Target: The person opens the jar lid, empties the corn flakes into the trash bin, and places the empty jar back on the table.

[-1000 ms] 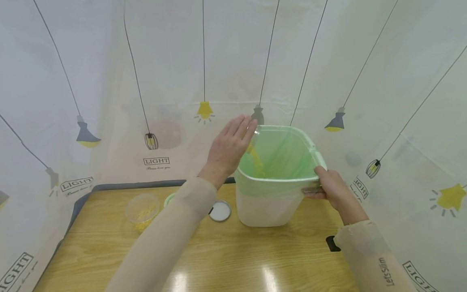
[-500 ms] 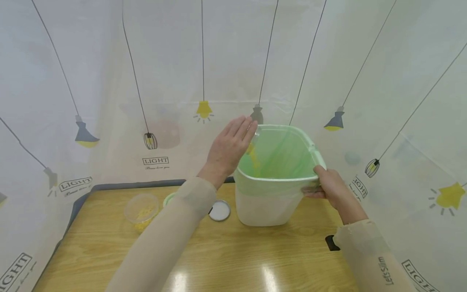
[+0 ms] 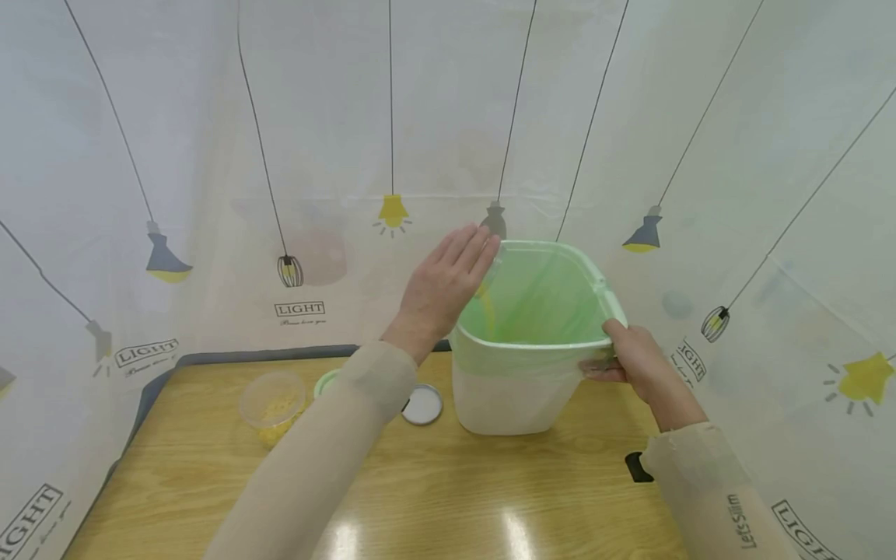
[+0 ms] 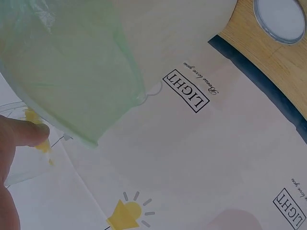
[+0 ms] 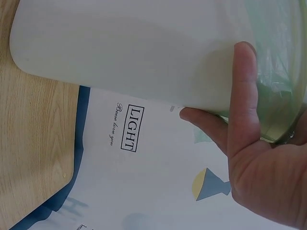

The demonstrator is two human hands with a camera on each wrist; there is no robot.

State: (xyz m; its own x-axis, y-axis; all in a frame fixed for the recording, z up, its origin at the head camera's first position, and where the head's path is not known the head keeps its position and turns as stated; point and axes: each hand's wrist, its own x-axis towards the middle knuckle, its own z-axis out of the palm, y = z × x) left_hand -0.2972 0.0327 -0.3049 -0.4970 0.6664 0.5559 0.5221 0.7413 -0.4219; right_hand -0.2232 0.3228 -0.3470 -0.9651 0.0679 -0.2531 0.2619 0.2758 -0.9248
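Note:
My left hand holds a clear container tilted over the left rim of a white trash bin. In the left wrist view the thumb presses its side, where yellow bits show through. A thin yellow stream runs down inside the bin. The back of the hand hides most of the container in the head view. A green bag lines the bin and folds over its rim. At the near right corner my right hand grips the rim, thumb on top, fingers against the outer wall.
On the wooden table, a clear round tub with yellow pieces stands left. A green-rimmed thing is partly behind my left sleeve. A silver-rimmed round lid lies beside the bin. A lamp-printed curtain surrounds the table.
The yellow stream into the bin has thinned. My left hand has shifted very slightly to the right; the right hand and the bin stay in place.

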